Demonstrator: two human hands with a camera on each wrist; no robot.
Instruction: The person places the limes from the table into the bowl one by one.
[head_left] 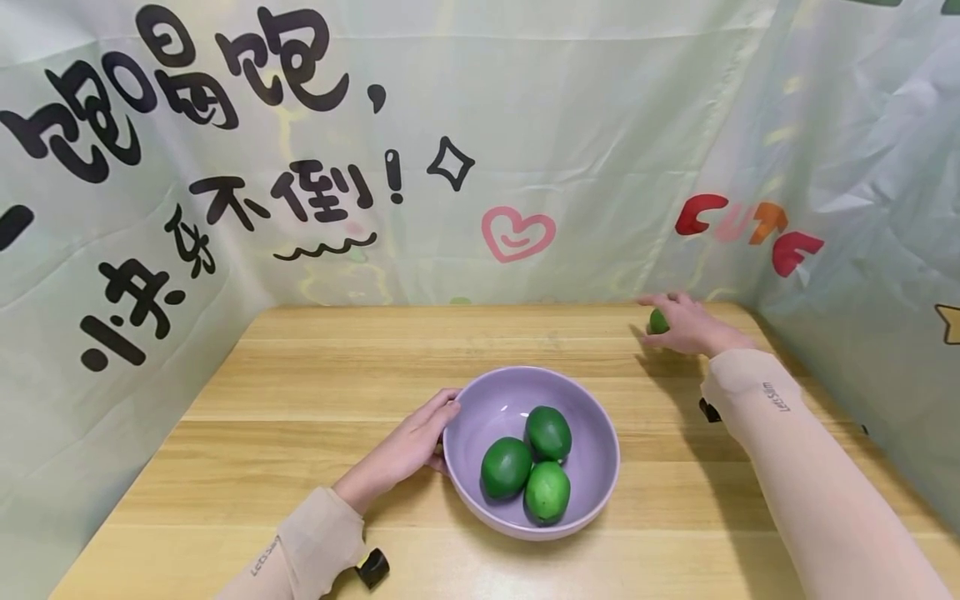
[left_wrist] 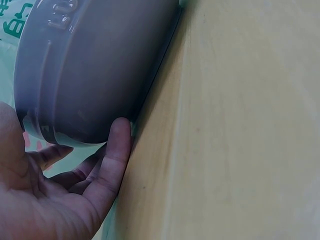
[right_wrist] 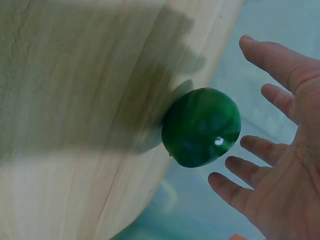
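Observation:
A lilac bowl (head_left: 528,379) stands on the wooden table with a few smooth green fruits in it: two dark green ovals (head_left: 506,468) and a brighter, lime-like one (head_left: 547,492). My left hand (head_left: 408,442) rests against the bowl's left side, fingers at its rim and lower wall. In the left wrist view, fingertips (left_wrist: 120,131) lie against the grey-looking bowl wall (left_wrist: 100,70) close to the table. Far to the right, my right hand (head_left: 686,325) reaches with spread fingers around another round green fruit (right_wrist: 201,127), glossy and lime-like. A gap shows between fingers and fruit in the right wrist view.
The wooden tabletop (head_left: 315,433) extends around the bowl. Pale printed cloth (head_left: 600,125) hangs behind and along both sides. The lone fruit sits near the table's far edge, close to the back cloth.

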